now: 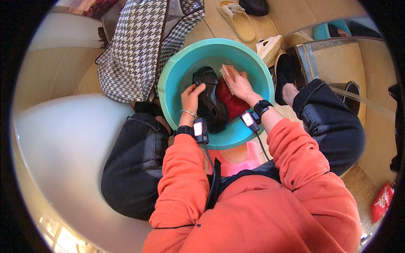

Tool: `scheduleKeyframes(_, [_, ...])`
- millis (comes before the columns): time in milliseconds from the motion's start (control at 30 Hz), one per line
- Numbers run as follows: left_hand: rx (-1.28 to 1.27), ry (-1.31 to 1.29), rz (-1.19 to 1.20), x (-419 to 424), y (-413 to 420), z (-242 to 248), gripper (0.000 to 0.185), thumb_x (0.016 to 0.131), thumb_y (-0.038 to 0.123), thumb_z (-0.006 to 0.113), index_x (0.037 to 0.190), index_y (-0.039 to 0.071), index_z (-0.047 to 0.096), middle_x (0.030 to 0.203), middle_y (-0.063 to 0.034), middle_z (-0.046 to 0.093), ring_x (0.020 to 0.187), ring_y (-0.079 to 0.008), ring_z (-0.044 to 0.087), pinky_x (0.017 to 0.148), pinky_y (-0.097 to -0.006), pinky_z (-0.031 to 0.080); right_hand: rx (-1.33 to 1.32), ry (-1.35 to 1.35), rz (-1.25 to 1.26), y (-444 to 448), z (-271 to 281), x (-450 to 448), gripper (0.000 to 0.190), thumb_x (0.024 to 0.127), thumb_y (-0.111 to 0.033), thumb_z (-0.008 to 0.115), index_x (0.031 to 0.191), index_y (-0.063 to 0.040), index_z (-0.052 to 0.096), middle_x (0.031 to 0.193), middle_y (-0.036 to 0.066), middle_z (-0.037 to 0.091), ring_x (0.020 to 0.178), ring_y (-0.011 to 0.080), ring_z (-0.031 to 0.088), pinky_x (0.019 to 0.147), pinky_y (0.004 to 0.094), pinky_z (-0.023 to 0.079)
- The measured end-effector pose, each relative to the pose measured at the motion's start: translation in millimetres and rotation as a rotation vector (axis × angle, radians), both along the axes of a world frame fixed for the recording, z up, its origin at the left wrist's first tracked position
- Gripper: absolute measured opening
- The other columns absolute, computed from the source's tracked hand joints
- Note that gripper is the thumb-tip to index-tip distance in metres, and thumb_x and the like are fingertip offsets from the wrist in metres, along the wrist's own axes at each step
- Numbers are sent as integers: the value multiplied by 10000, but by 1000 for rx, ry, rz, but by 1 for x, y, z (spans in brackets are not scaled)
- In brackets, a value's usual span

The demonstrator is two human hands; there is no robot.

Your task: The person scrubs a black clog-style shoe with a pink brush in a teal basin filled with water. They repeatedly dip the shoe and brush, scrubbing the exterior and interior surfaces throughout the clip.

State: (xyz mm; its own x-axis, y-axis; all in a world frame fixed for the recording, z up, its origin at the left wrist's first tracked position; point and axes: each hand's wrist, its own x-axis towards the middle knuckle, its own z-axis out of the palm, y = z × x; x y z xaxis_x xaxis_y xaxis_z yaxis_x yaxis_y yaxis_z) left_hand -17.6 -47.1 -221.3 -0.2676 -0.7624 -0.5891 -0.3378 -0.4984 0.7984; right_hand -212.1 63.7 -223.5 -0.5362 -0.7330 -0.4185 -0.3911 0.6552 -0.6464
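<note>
A turquoise plastic basin (167, 68) holding some water stands between my knees. My left hand (190, 98), a bangle at its wrist, grips the side of a black shoe (211, 91) inside the basin. Dark fuzzy material shows at the shoe's near end. To its right, my right hand (239, 84) is closed around a scrub brush (225, 72) with a pinkish back and pale bristles. The bristles face the shoe; whether they touch it I cannot tell. Beneath my right hand lies a red item (232, 102), partly hidden by the hand and shoe.
A houndstooth fabric bag or cover (133, 53) stands left of the basin, above a large white curved surface (69, 132). Cream slippers (242, 27) and a black clog (254, 6) lie beyond. A glass edge (364, 99) runs at right. Cables hang from my wrist devices (200, 129).
</note>
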Motion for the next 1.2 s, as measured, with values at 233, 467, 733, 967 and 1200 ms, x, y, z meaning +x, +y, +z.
scheduleKeyframes(233, [60, -130, -41, -28, -19, 18, 566, 799, 516, 865, 963, -15, 760, 807, 8, 628, 711, -109, 544, 673, -263, 438, -95, -37, -102, -21, -4, -3, 757, 883, -322, 745, 1543, -115, 436, 1406, 314, 510, 1279, 492, 537, 1098, 491, 454])
scheduleKeyframes(467, [-35, -340, -2, -38, -19, 12, 721, 699, 552, 913, 983, -84, 731, 881, -113, 724, 798, -203, 670, 774, -331, 539, 74, 200, 108, -28, -30, 10, 735, 914, -162, 671, 1574, -156, 347, 1417, 209, 468, 1279, 463, 498, 1063, 568, 453])
scheduleKeyframes(733, [-83, -247, 169, -48, -14, 7, 600, 703, 277, 906, 1092, -128, 698, 1008, -129, 732, 872, -199, 674, 829, -316, 532, 36, 240, 232, -19, -38, 8, 796, 889, -171, 689, 1595, -205, 323, 1361, 184, 513, 1233, 454, 520, 1012, 575, 490])
scheduleKeyframes(967, [197, -46, 342, -27, -26, -2, 230, 723, 111, 792, 865, -34, 682, 899, -63, 646, 799, -199, 596, 758, -358, 498, -3, 233, 246, -15, -38, 3, 837, 862, -221, 733, 1594, -207, 326, 1351, 174, 539, 1210, 430, 546, 994, 569, 508])
scheduleKeyframes(1200, [221, -12, 395, -13, -34, -5, 215, 759, 174, 766, 867, 12, 675, 857, -50, 632, 740, -218, 592, 735, -365, 494, 157, 191, 317, -15, -23, 4, 860, 820, -214, 783, 1555, -124, 345, 1411, 217, 536, 1270, 441, 538, 1062, 545, 478])
